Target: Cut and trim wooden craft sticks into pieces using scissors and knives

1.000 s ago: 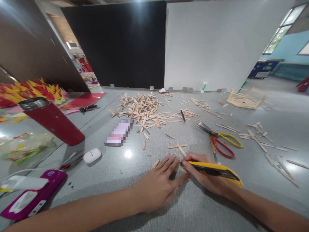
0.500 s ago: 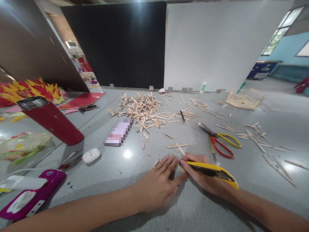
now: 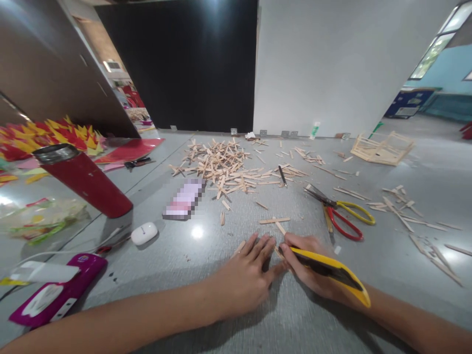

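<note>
My left hand (image 3: 248, 278) lies flat on the grey table, fingers spread. It presses on a wooden craft stick, whose rounded end (image 3: 240, 247) pokes out beyond the fingers. Close beside it, my right hand (image 3: 308, 270) is closed around a yellow and black utility knife (image 3: 332, 269). The knife's front end is at the stick near my left thumb; its blade is too hidden to make out. Just ahead of the right fingertips, one craft stick (image 3: 275, 221) lies crosswise, with another stick (image 3: 280, 228) reaching from it toward the hand.
A heap of craft sticks (image 3: 224, 164) lies ahead, with a black pen (image 3: 282, 175) nearby. Red-and-yellow-handled scissors (image 3: 337, 209) and a stick frame (image 3: 383, 147) are rightward. Leftward are a phone (image 3: 184, 199), red flask (image 3: 88, 184), white earbud case (image 3: 144, 233) and purple device (image 3: 61, 290).
The view has shifted slightly, so everything sits a little to the right. The knife's rear end has tipped slightly downward in the picture. My left hand stays pressed on the stick.
</note>
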Tool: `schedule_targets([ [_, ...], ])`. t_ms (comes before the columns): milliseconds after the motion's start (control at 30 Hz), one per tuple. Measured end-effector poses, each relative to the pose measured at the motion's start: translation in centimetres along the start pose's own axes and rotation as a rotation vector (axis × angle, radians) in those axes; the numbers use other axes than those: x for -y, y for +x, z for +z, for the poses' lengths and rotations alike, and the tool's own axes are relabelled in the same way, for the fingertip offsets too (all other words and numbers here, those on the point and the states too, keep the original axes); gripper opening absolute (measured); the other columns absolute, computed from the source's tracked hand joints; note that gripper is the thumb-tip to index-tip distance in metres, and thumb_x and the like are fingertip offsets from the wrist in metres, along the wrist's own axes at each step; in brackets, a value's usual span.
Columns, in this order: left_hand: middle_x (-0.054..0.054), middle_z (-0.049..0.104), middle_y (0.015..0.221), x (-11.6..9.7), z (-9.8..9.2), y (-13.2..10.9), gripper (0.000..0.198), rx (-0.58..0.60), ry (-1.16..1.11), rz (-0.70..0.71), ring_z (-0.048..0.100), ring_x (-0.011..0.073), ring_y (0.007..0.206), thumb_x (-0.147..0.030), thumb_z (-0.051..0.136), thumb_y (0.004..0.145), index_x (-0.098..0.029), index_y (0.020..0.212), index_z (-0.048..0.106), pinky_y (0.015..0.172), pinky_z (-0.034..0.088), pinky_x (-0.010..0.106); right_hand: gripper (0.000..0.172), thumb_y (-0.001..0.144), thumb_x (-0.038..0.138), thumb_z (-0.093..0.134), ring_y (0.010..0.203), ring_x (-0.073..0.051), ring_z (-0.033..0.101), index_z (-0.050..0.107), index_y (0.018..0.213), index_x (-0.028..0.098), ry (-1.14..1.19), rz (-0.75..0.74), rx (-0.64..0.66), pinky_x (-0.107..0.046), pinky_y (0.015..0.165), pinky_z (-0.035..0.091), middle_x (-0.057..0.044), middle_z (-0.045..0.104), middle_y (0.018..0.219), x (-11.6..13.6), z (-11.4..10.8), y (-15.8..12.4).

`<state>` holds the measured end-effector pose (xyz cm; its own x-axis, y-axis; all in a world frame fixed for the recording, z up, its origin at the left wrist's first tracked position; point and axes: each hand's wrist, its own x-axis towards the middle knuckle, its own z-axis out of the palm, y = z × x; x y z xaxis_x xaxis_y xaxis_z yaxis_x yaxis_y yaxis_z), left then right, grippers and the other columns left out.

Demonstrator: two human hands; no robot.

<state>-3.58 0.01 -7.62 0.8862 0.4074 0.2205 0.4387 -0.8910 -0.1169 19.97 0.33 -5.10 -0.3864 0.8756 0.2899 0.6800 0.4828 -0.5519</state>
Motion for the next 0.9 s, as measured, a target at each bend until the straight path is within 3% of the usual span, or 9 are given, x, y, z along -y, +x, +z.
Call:
schedule_targets([
  [367,0.033,0.061,0.159,0.00,0.17,-0.06,0.065,-0.083,0.061,0.019,0.059,0.0446,0.151,-0.034,0.051,0.113,-0.005,0.171,0.039,0.126,0.040,0.067,0.036,0.111,0.037,0.047,0.053,-0.019,0.050,0.045,0.077,0.028,-0.017,0.004,-0.011,-0.033,0.059,0.040,0.002,0.056,0.061,-0.68,0.61,-0.62],
  [567,0.033,0.060,0.160,0.10,0.06,-0.12,0.066,-0.039,0.033,0.018,0.059,0.0456,0.152,-0.034,0.055,0.113,-0.008,0.171,0.040,0.126,0.038,0.068,0.037,0.111,0.036,0.047,0.054,-0.019,0.051,0.040,0.075,0.028,-0.003,-0.002,-0.022,-0.033,0.061,0.041,0.003,0.051,0.059,-0.67,0.41,-0.62],
  [767,0.036,0.054,0.164,0.10,-0.16,-0.18,0.082,0.000,0.024,0.038,0.054,0.0477,0.156,-0.034,0.060,0.110,-0.004,0.177,0.023,0.126,0.038,0.069,0.035,0.109,0.033,0.048,0.053,-0.015,0.050,0.042,0.075,0.028,0.034,-0.016,0.000,-0.030,0.060,0.040,0.005,0.052,0.060,-0.80,-0.01,-0.55],
  [900,0.038,0.054,0.163,0.00,-0.51,-0.11,0.080,0.020,0.017,0.046,0.054,0.0498,0.155,-0.033,0.065,0.109,-0.003,0.174,0.029,0.125,0.040,0.070,0.034,0.110,0.033,0.049,0.054,-0.014,0.052,0.046,0.077,0.027,0.072,-0.022,0.027,-0.028,0.061,0.041,0.006,0.055,0.061,-0.79,-0.36,-0.60],
])
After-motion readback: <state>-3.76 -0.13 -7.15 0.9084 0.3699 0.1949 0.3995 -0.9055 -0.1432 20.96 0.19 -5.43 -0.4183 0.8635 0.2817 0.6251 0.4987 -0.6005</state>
